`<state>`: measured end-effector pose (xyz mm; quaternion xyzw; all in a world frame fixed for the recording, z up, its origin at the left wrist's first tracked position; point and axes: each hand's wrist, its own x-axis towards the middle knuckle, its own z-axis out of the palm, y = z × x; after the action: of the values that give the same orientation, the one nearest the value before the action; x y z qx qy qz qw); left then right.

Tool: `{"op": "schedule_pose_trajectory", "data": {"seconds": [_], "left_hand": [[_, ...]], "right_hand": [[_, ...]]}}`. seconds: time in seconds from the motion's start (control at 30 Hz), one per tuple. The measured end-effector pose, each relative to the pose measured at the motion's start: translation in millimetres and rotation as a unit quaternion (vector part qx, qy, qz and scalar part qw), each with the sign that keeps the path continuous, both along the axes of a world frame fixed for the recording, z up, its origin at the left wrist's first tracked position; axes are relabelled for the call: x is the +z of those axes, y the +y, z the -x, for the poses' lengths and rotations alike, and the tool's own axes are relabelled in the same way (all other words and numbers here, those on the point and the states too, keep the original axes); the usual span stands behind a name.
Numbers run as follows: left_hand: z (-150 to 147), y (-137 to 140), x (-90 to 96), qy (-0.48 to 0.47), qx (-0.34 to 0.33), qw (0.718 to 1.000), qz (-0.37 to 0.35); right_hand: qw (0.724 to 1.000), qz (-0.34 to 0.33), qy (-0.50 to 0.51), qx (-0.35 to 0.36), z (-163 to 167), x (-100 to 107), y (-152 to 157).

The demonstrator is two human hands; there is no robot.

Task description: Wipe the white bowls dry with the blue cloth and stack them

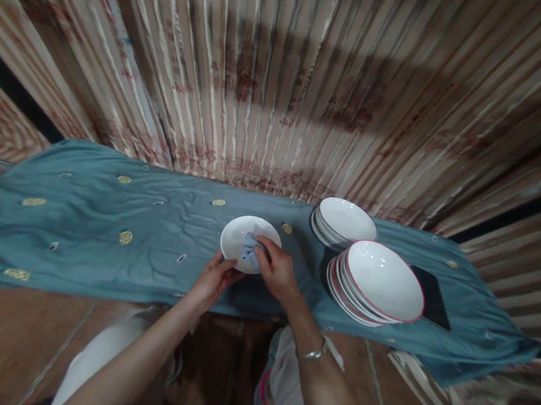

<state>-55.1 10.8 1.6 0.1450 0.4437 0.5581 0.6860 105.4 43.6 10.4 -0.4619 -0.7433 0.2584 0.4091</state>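
Observation:
A white plate (242, 237) is held tilted above a teal cloth (102, 236) that covers the table. My left hand (214, 280) grips the plate's near rim from below. My right hand (277, 269) presses a small light-blue rag (249, 249) against the plate's inner face. To the right stands a stack of white plates with red rims (382, 282), and behind it a second stack of plain white plates (346, 222).
A dark flat object (432, 297) lies on the cloth just right of the red-rimmed stack. Striped curtains (284, 75) hang close behind the table. The teal cloth carries small yellow embroidered motifs. My knees and a brown floor show below the table edge.

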Motion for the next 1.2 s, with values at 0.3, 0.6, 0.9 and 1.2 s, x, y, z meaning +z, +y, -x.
{"op": "schedule_pose_trajectory", "data": {"seconds": [0.3, 0.6, 0.9, 1.2], "left_hand": [[5.1, -0.7, -9.5, -0.02, -0.014, 1.0, -0.019], [3.6, -2.4, -8.1, -0.001, -0.017, 0.999, -0.033], [2.9, -4.2, -5.5, 0.01, -0.037, 0.999, -0.038], [4.2, -2.7, -10.4, 0.011, -0.038, 0.998, -0.039]], "right_hand": [[0.968, 0.059, -0.163, 0.183, 11.5, 13.3, -2.6], [0.957, 0.088, -0.189, 0.202, 30.9, 11.1, 20.2], [0.956, -0.021, -0.237, 0.173, 49.6, 13.0, 44.8], [0.93, -0.035, -0.363, 0.039, 44.9, 15.2, 49.7]]}}
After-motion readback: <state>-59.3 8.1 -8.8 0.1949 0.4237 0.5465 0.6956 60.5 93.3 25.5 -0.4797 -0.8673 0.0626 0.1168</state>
